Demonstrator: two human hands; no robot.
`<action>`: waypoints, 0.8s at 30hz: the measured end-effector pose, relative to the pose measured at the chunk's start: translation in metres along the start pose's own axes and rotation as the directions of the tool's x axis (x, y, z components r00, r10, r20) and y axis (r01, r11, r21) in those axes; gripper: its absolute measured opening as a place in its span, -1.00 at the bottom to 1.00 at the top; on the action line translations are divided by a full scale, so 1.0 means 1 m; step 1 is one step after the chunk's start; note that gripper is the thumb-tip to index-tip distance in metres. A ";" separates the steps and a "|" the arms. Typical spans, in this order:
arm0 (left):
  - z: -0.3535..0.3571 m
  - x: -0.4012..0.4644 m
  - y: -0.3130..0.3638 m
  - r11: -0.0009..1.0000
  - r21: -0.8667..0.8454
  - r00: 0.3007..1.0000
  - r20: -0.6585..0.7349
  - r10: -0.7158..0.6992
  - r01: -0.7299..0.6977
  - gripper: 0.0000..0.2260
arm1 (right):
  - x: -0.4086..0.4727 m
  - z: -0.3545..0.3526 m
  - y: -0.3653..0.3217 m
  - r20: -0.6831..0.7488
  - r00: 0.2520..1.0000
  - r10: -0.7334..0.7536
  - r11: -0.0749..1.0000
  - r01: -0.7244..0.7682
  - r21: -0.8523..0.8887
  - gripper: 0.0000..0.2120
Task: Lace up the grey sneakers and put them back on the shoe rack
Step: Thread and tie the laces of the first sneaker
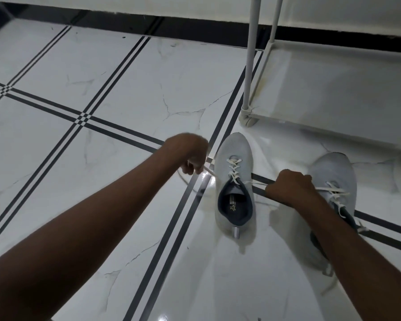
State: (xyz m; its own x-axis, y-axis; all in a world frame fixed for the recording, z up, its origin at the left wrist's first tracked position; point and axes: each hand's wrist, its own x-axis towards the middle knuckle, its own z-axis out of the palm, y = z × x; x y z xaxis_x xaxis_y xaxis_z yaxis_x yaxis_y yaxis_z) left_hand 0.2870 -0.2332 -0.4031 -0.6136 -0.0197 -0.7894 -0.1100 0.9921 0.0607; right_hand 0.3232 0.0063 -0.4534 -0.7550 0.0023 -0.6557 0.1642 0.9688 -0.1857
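Observation:
A grey sneaker (234, 181) with a dark lining stands on the tiled floor, toe pointing away from me, its white lace (233, 169) crossed through the eyelets. My left hand (190, 155) is closed on the lace's left end and holds it out taut to the left of the shoe. My right hand (287, 187) grips the right lace end, stretched out to the shoe's right. The second grey sneaker (333, 181) stands further right, partly hidden behind my right forearm, its lace loose. The white shoe rack (249, 117) stands just beyond the shoes.
The floor is glossy white marble-look tile with dark double stripes (83, 118). A dark skirting (148, 22) runs along the wall at the back. The rack's bottom shelf (333, 93) lies low at the right, with two upright poles (250, 54) at its left end.

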 end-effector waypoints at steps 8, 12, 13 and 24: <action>0.066 0.025 0.003 0.943 -0.137 0.938 -0.214 0.272 -0.305 -0.83 | 0.012 0.031 -0.014 -0.149 0.898 -0.413 0.905 0.423 0.040 -0.88; 0.074 0.028 0.001 0.939 -0.144 0.909 -0.333 0.252 -0.313 -0.86 | 0.019 0.023 -0.005 0.013 0.943 -0.331 0.865 0.299 0.402 -0.79; 0.076 0.029 0.000 0.939 -0.124 0.896 -0.362 0.258 -0.320 -0.87 | 0.019 0.021 -0.003 0.051 0.946 -0.320 0.843 0.260 0.470 -0.76; 0.092 0.034 -0.021 0.942 -0.042 0.830 -0.486 0.272 -0.333 -0.86 | 0.026 0.034 0.020 -0.153 0.935 -0.320 0.934 0.338 0.112 -0.55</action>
State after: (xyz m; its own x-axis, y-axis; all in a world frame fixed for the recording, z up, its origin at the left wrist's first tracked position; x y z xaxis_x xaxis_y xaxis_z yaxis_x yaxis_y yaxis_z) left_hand 0.3408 -0.2433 -0.4872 -0.9197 0.1932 -0.3417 0.0681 0.9358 0.3458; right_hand 0.3288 0.0169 -0.4992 -0.8557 -0.2701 -0.4413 -0.0308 0.8780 -0.4776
